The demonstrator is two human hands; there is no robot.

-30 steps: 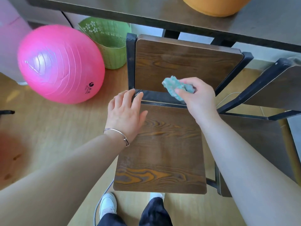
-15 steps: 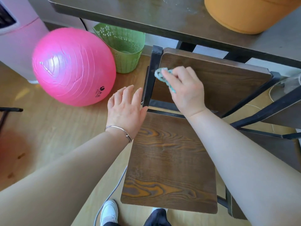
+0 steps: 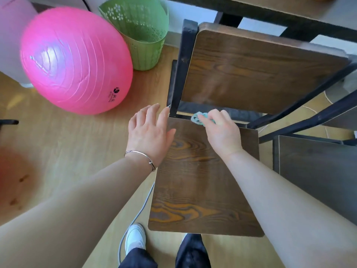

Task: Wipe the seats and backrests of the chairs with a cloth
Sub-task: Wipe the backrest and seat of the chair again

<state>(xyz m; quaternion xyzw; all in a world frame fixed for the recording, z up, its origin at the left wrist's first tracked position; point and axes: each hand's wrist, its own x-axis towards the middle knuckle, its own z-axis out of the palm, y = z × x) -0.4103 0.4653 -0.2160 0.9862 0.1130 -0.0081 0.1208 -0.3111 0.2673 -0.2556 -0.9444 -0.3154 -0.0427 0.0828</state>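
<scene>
Leftmost, a pink ball (image 3: pixel 75 60) sits on the floor beside a green basket (image 3: pixel 141 29). Next, the left hand (image 3: pixel 150 132) lies flat and released, fingers spread, at the seat's (image 3: pixel 201 182) back left corner, grasping nothing. The right hand (image 3: pixel 222 130) is clenched around a teal cloth (image 3: pixel 199 118), pressed at the seat's back edge, just below the backrest (image 3: pixel 260 68). A second chair (image 3: pixel 318 171) stands at the right

teal cloth (image 3: pixel 201 119), pink ball (image 3: pixel 75 60), green perforated basket (image 3: pixel 143 33).
</scene>
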